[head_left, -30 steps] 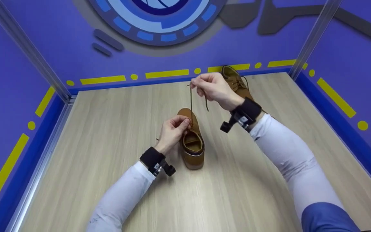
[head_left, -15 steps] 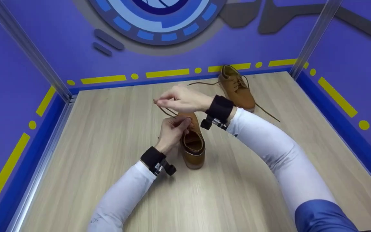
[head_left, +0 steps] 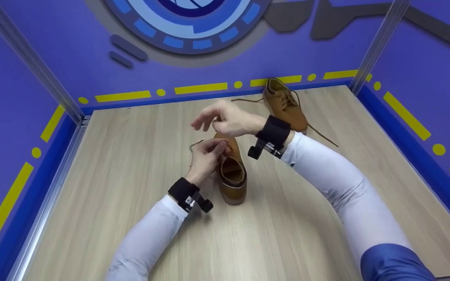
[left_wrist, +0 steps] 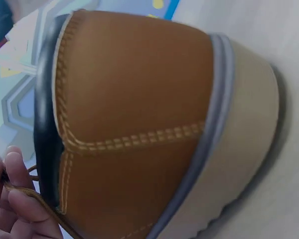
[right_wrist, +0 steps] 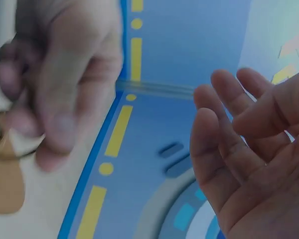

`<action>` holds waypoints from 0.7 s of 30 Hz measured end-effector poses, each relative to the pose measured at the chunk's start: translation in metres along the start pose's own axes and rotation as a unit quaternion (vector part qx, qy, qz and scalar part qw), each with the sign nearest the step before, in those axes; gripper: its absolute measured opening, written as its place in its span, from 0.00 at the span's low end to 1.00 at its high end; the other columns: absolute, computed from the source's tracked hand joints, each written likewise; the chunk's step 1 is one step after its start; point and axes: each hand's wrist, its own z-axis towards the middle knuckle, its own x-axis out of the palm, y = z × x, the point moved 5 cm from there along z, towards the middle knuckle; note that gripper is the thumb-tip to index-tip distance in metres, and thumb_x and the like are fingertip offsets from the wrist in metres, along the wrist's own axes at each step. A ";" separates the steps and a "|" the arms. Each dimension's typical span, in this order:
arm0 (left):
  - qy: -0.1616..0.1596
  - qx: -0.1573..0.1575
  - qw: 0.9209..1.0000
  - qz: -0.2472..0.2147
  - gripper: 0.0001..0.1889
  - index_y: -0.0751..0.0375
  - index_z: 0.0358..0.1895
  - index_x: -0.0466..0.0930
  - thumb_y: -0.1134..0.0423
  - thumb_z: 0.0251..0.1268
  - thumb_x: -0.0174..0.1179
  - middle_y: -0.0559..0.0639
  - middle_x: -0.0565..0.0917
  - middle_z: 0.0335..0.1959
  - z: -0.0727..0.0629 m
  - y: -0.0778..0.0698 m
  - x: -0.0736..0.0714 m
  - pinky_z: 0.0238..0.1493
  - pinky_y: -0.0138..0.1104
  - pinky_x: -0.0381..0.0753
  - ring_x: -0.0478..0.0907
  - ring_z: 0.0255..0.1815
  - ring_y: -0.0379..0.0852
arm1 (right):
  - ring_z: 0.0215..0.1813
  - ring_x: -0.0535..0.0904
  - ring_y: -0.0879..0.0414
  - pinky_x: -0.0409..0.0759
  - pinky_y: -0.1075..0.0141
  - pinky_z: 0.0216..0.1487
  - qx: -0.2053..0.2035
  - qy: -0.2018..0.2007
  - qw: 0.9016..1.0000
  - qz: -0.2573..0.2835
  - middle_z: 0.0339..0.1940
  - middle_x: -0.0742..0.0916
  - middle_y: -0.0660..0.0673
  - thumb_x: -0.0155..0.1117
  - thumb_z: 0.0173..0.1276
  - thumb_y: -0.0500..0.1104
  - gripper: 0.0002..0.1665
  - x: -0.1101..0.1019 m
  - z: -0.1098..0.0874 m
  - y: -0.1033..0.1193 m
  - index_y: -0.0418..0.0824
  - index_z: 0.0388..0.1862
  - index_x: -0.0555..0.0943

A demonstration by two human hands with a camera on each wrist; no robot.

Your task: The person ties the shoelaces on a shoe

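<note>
A tan leather lace-up shoe (head_left: 234, 192) stands in mid-table, toe pointing away and heel toward me. My left hand (head_left: 204, 160) is at its lacing, pinching a shoelace between thumb and fingers. In the left wrist view the brown lace (left_wrist: 46, 207) runs from those fingertips down along the side of the shoe (left_wrist: 139, 89). A piece of lace also shows just beyond the left hand in the head view. My right hand (head_left: 227, 119) hovers over the toe, which it partly covers. Its fingers are spread and loosely bent, with nothing between them in the right wrist view.
A second tan shoe (head_left: 287, 111) stands at the back right by the wall, its laces loose to both sides. Blue printed panels (head_left: 193, 78) enclose the wooden tabletop (head_left: 131, 156) at the back and sides.
The right hand, which held a lace stretched up above the shoe, swung left and down across the left hand and released it. The left hand kept its pinch at the lacing.
</note>
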 end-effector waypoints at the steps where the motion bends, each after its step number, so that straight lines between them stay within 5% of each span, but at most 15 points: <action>1: -0.004 -0.012 1.000 -0.010 0.12 0.78 0.52 0.83 0.69 0.76 0.61 0.49 0.88 0.27 0.001 0.001 0.000 0.23 0.26 0.76 0.78 0.21 0.38 | 0.47 0.89 0.49 0.87 0.58 0.43 0.008 -0.005 1.000 -0.016 0.48 0.92 0.44 0.45 0.60 0.23 0.35 -0.002 -0.004 -0.005 0.41 0.58 0.89; 4: -0.009 -0.043 0.998 -0.050 0.12 0.80 0.54 0.80 0.71 0.77 0.59 0.48 0.88 0.26 0.002 0.004 0.000 0.21 0.25 0.74 0.77 0.19 0.36 | 0.44 0.88 0.50 0.87 0.58 0.44 0.031 -0.010 0.998 -0.058 0.43 0.93 0.44 0.52 0.64 0.27 0.26 -0.005 -0.016 -0.022 0.41 0.53 0.90; 8: 0.001 -0.054 0.996 -0.069 0.03 0.70 0.45 0.82 0.72 0.76 0.60 0.48 0.89 0.25 0.002 0.005 0.001 0.21 0.24 0.76 0.77 0.18 0.36 | 0.43 0.87 0.54 0.86 0.62 0.44 0.056 -0.003 0.993 -0.104 0.41 0.93 0.45 0.62 0.67 0.32 0.18 -0.008 -0.031 -0.043 0.42 0.51 0.90; 15: 0.018 -0.067 0.996 -0.061 0.07 0.61 0.35 0.85 0.71 0.75 0.63 0.47 0.88 0.25 0.004 0.004 -0.002 0.20 0.24 0.74 0.78 0.19 0.36 | 0.39 0.89 0.56 0.88 0.63 0.38 0.057 0.031 0.996 -0.060 0.39 0.94 0.48 0.75 0.64 0.34 0.20 -0.001 -0.047 -0.065 0.44 0.56 0.90; 21: 0.036 -0.101 0.993 -0.058 0.07 0.56 0.35 0.88 0.66 0.74 0.65 0.46 0.89 0.26 0.006 0.003 -0.004 0.21 0.24 0.72 0.79 0.21 0.35 | 0.33 0.83 0.61 0.81 0.70 0.35 0.031 0.001 0.998 -0.054 0.34 0.93 0.46 0.80 0.63 0.37 0.13 0.004 -0.051 -0.073 0.44 0.48 0.93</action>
